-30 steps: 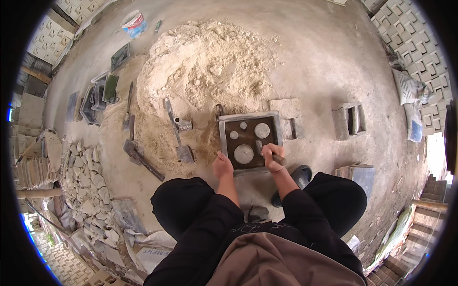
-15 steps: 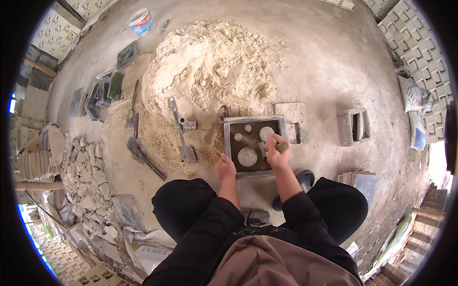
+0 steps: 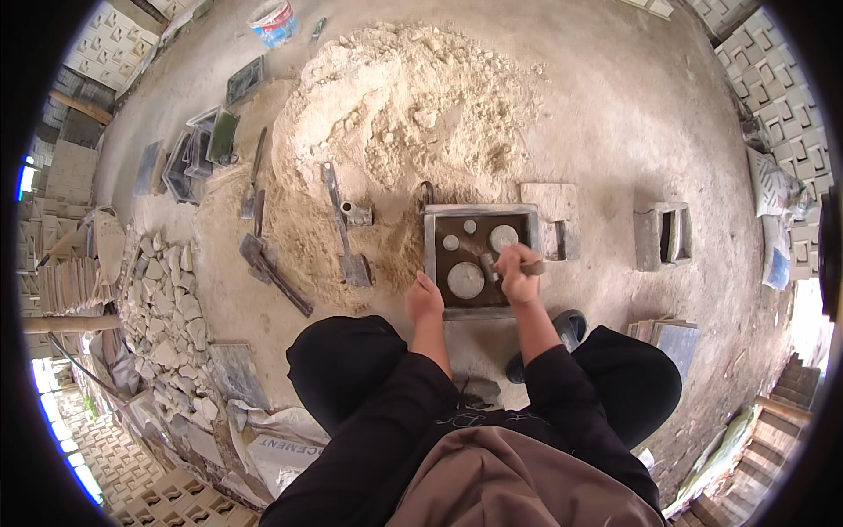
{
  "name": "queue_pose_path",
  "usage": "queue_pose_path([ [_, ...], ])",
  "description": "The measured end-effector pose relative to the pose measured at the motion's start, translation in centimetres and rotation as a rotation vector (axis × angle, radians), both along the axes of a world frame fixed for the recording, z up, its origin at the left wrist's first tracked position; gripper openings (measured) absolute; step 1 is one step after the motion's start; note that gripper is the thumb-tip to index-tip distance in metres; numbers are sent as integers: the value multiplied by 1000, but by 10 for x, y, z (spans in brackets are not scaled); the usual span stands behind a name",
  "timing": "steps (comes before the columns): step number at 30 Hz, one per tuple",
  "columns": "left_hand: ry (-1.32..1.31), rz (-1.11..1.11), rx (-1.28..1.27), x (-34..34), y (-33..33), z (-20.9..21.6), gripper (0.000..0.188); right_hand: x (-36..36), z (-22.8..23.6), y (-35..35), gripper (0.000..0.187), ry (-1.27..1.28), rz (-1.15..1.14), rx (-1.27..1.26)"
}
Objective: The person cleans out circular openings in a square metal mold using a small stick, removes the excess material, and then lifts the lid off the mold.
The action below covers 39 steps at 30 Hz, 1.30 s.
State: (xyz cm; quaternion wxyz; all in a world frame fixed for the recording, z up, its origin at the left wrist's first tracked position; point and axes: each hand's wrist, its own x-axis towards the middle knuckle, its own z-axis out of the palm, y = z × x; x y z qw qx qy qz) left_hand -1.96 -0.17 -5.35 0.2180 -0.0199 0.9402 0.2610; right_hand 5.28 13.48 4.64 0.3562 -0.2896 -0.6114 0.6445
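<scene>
A grey rectangular mould frame (image 3: 481, 210) lies on the floor in front of me, with dark brown fill (image 3: 475, 243) inside. Four round pale grey pieces would be several: a large disc (image 3: 465, 280), another disc (image 3: 503, 237) and smaller ones (image 3: 451, 242) sit in that fill. My right hand (image 3: 520, 272) is closed round the wooden handle of a small hammer (image 3: 490, 266), whose grey head is over the fill between the two bigger discs. My left hand (image 3: 424, 299) grips the frame's left wall near its front corner; some of its fingers are hidden.
Beyond the frame rises a heap of pale sandy material (image 3: 413, 105). To the left lie a trowel (image 3: 354, 266), a short pipe piece (image 3: 357, 212) and a hoe-like tool (image 3: 263, 261). A flat board (image 3: 551, 200) and a hollow block (image 3: 650, 237) are on the right.
The hammer has shifted slightly within the frame, and my right hand has turned a little. My left hand stays at the left wall. The whole view has shifted slightly.
</scene>
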Motion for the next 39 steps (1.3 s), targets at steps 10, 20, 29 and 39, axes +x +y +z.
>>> queue_pose_path([
  [10, -5, 10, 10, 0, -3, -9, 55, 1, 24, 21, 35, -128, 243, 123],
  [20, -18, 2, 25, 0, -1, -3, 54, -33, 53, 9, 34, -156, 519, 386],
  [29, -35, -9, 40, 0, -5, -8, 53, -65, 57, 5, 25, -182, 542, 376],
  [39, -48, 32, 58, 0, -4, -8, 52, -53, 28, 12, 32, 17, 343, -10],
])
